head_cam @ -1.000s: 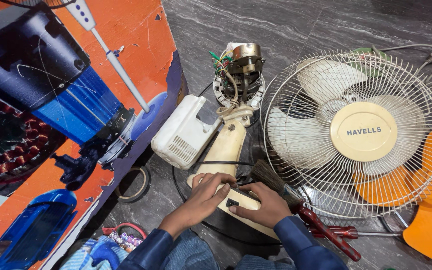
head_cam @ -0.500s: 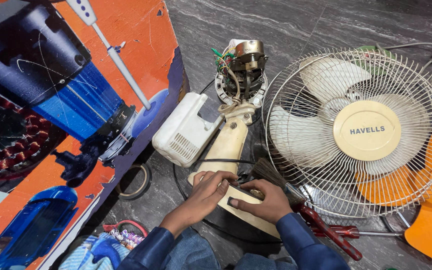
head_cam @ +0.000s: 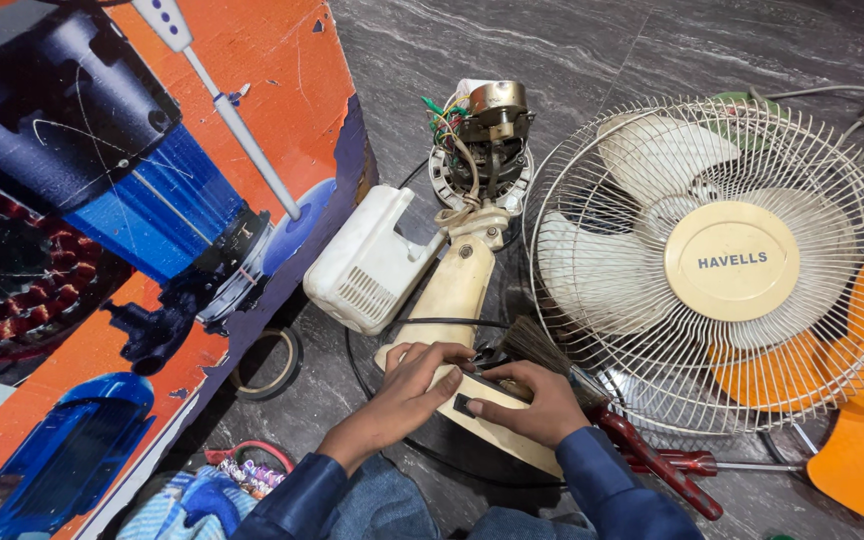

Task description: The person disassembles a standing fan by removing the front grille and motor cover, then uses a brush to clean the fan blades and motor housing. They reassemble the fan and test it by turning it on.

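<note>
Cream fan base (head_cam: 512,425), lower centre, is gripped by left hand (head_cam: 414,385) and right hand (head_cam: 537,405) — both closed on it. Exposed motor wiring (head_cam: 447,125) at upper centre could probably be strained if the base is tugged — the neck joins them.

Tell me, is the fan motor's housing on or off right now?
Off. The motor sits bare with wires exposed, and the cream rear cover lies apart beside the stand.

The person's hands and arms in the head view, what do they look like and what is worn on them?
Both hands are bare, with no gloves, rings or watch in view. The left hand and right hand each come out of a long dark blue sleeve with a slight sheen, ending at the wrist. The cuffs are plain, without markings that can be made out. Below the sleeves, blue denim-like cloth shows.
</note>
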Motion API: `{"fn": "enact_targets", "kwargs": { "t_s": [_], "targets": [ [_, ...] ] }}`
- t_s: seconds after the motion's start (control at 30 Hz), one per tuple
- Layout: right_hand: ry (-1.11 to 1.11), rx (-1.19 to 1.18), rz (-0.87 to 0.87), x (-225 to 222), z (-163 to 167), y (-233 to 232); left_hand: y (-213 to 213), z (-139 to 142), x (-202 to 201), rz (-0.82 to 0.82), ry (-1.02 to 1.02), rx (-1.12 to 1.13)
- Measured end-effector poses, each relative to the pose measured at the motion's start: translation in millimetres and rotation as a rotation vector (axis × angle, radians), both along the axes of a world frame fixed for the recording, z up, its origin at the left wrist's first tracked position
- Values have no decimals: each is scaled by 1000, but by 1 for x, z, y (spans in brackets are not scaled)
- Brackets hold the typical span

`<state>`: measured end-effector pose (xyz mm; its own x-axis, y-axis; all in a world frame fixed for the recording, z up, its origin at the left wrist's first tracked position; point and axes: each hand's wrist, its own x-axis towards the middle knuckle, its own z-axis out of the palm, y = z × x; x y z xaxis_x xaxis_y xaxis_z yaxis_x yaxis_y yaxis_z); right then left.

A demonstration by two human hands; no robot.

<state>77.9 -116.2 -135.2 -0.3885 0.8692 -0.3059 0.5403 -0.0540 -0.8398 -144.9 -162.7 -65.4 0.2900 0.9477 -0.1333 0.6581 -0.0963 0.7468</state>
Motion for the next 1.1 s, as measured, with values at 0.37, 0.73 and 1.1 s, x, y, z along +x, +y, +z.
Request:
{"fn": "enact_targets", "kwargs": {
  "t_s": [0.37, 0.73, 1.1],
  "targets": [
    [24, 67, 122, 5, -26, 5, -4, 3, 1, -15, -47, 90],
    [-112, 81, 130, 1, -2, -1, -4, -1, 3, 24, -36, 61],
    [-212, 52, 92, -3, 6, -5, -3, -8, 3, -12, -58, 83]
  ]
}}
